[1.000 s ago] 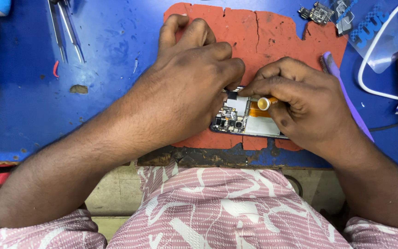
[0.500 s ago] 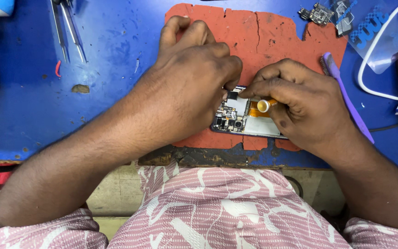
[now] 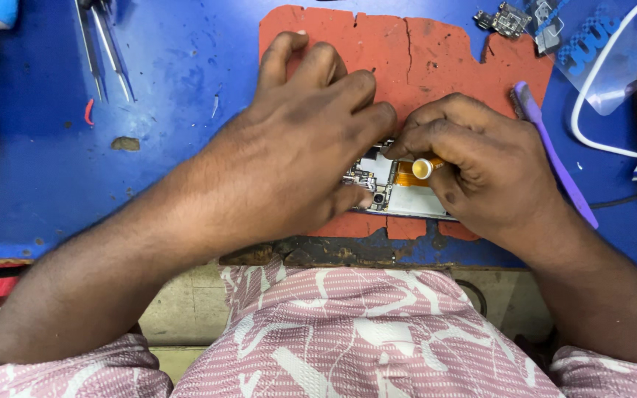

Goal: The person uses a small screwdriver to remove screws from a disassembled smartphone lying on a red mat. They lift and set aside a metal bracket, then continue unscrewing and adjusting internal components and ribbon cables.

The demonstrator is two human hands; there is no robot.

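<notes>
I see my left hand (image 3: 300, 147) spread flat, pinning the opened phone (image 3: 399, 191) on the cracked red mat (image 3: 407, 44); my right hand (image 3: 481, 166) pinches a yellow-capped screwdriver (image 3: 422, 169) over it. Thin, rigid, fragile boards and an orange ribbon inside; I'd judge the edges safest to grip

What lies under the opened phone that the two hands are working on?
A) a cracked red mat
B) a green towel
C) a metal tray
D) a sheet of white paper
A: the opened phone, with the left hand and right hand on it, rests on a cracked red mat laid on the blue table.
</notes>
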